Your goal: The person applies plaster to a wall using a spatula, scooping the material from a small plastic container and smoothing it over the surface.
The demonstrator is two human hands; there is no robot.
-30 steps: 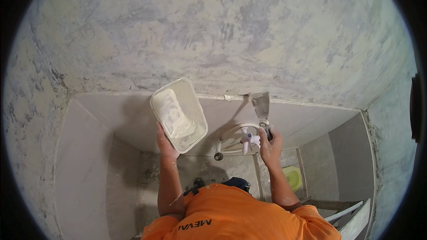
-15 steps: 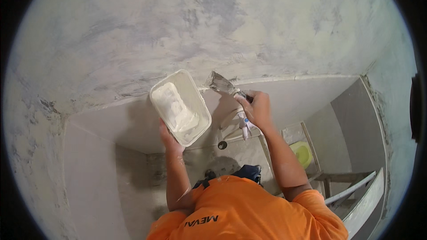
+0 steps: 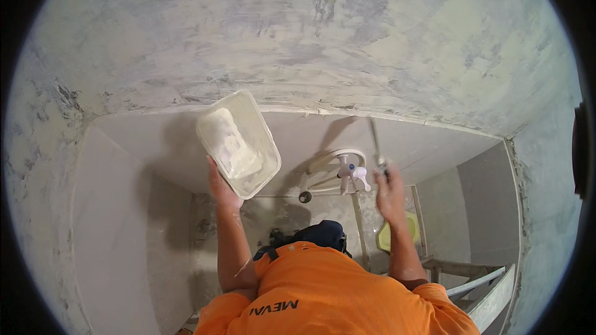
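Observation:
My left hand point(image 3: 223, 187) grips a translucent white plastic tub point(image 3: 269, 166) from below its near left side. The tub is tilted, and a thick mass of white putty point(image 3: 226, 142) sits in it. In my closed right hand point(image 3: 390, 193) is a putty knife point(image 3: 376, 139), seen nearly edge-on with its thin blade pointing up toward the wall. The blade stands near the top edge of the wall tiles, well to the right of the tub; whether it touches the wall I cannot tell. Fingers of the right hand are slightly blurred.
Ahead rises a plastered wall point(image 3: 298, 37) with patchy white and grey smears. Below it, a white shower mixer point(image 3: 344, 170) with a looped hose sticks out from the tiled part. A yellow-green basin point(image 3: 386, 236) lies lower right, beside a step-stool-like frame point(image 3: 490, 298).
My right hand has moved right and down with the putty knife, whose blade turned from facing left to pointing up. The tub has shifted slightly left in the view.

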